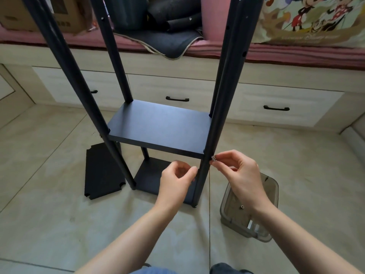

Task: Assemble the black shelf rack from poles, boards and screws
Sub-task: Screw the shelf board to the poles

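**Screw held at the near right pole of the half-built rack**

The black shelf rack (pixel 158 125) stood on the tiled floor (pixel 49 214) with four poles upright and two boards fitted: an upper board (pixel 160 123) and a lower board (pixel 150 177) near the floor. The right hand (pixel 241 173) pinched a small silver screw (pixel 213 158) between thumb and fingertips, its tip touching the near right pole (pixel 221 115) just below the upper board's corner. The left hand (pixel 175 178) was on the other side of that same pole, fingers curled with the fingertips touching it; whether it pinched anything small could not be told. A spare board (pixel 102 173) with notched corners lay flat on the floor left of the rack. A clear plastic container (pixel 272 186) sat on the floor to the right, under the right wrist, with a few small parts inside. Behind the rack ran a row of pale drawers (pixel 177 89) with dark handles.
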The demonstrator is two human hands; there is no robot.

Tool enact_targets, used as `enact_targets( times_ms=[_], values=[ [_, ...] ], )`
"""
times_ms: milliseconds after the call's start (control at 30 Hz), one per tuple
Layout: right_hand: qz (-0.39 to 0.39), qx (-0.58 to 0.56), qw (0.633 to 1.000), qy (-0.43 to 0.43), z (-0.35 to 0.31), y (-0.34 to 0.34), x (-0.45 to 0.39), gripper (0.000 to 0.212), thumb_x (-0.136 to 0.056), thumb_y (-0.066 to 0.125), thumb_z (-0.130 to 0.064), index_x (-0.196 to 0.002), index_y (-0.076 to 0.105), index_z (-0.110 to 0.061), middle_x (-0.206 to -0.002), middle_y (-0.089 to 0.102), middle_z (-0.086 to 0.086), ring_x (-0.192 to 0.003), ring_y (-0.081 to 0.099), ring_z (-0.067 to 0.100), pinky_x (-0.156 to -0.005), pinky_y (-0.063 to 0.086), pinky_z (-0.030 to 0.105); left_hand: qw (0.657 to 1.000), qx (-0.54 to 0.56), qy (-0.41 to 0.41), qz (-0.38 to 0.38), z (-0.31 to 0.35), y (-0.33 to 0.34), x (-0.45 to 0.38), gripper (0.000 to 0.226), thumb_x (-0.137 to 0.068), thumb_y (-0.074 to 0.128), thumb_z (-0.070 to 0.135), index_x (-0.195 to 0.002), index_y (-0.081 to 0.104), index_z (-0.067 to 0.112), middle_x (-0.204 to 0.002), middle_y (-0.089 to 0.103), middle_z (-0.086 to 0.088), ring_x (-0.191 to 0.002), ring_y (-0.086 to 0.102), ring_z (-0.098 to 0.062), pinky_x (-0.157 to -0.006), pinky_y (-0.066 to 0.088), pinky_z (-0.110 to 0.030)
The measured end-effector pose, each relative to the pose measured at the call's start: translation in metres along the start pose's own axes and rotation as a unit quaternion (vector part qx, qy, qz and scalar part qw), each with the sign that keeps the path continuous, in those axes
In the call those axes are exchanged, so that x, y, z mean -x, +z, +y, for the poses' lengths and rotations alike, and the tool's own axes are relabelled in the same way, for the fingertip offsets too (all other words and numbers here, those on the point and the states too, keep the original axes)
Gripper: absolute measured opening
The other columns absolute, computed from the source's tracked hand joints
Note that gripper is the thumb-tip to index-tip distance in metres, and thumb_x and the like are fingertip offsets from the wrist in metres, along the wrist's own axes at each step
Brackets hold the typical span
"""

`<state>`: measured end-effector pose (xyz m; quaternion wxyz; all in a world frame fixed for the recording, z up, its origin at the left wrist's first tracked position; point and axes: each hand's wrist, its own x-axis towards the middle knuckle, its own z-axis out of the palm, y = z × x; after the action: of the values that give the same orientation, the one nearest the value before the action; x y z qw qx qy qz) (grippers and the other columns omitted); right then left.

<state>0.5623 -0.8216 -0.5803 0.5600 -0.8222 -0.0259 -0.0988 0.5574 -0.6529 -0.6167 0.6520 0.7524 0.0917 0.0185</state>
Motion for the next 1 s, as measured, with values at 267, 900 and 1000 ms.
enact_targets(
  times_ms=[267, 900, 1000],
  values=[
    [-0.013, 0.036, 0.999, -0.039, 0.003, -0.005, -0.006, 0.006, -0.083, 0.077, -0.019, -0.086, 0.073, -0.022, -0.079, 0.072, -0.013, -0.079, 0.069, 0.003, -0.069, 0.051, 0.013, 0.958, 0.241, -0.1, -0.119, 0.005, 0.015, -0.02, 0.032, -0.09, 0.071, 0.022, -0.118, 0.068, 0.006, -0.112, 0.075, -0.009, -0.11, 0.07, -0.021, -0.092, 0.054, -0.026],
    [-0.261, 0.046, 0.964, -0.025, -0.007, -0.024, -0.044, 0.045, -0.09, 0.066, -0.005, -0.121, 0.049, -0.034, -0.083, 0.071, 0.007, -0.074, 0.068, 0.022, -0.075, 0.057, 0.031, 0.955, 0.246, -0.112, -0.118, -0.002, 0.016, -0.022, 0.05, -0.077, 0.072, 0.043, -0.116, 0.069, 0.011, -0.112, 0.075, -0.01, -0.108, 0.07, -0.027, -0.103, 0.051, -0.048],
    [-0.263, 0.059, 0.962, -0.037, -0.007, -0.023, -0.043, 0.048, -0.089, 0.067, -0.006, -0.12, 0.048, -0.038, -0.084, 0.072, 0.003, -0.078, 0.07, 0.02, -0.079, 0.058, 0.033, 0.957, 0.238, -0.117, -0.12, -0.002, 0.016, -0.022, 0.048, -0.075, 0.072, 0.048, -0.112, 0.07, 0.017, -0.111, 0.075, -0.005, -0.108, 0.07, -0.022, -0.098, 0.052, -0.048]
  ],
)
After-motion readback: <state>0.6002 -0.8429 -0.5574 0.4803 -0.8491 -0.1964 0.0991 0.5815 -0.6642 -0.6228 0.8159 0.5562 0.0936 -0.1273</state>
